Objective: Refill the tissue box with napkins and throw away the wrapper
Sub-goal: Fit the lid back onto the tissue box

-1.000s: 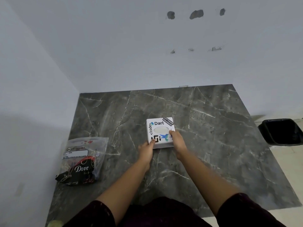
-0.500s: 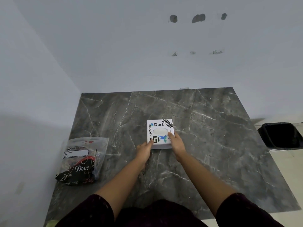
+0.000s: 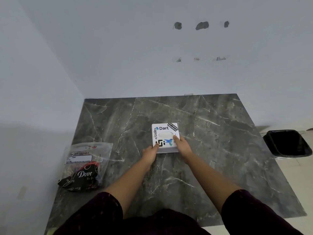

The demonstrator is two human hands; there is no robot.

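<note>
A white square tissue box (image 3: 164, 132) with stickers and an oval top opening sits on the dark marble table (image 3: 211, 133). My left hand (image 3: 149, 153) grips its near left corner, thumb on the lid. My right hand (image 3: 182, 145) holds the near right edge, thumb on top. A clear plastic tissue wrapper (image 3: 84, 165) with a black-and-red Dove pack inside lies at the table's left side, apart from both hands.
A black bin (image 3: 288, 143) stands on the floor to the right of the table. White walls close off the back and left sides of the table. Pale floor tiles run along the table's right edge.
Both hands have stayed on the tissue box. The view has shifted slightly; the box stays in about the same spot on the table.
</note>
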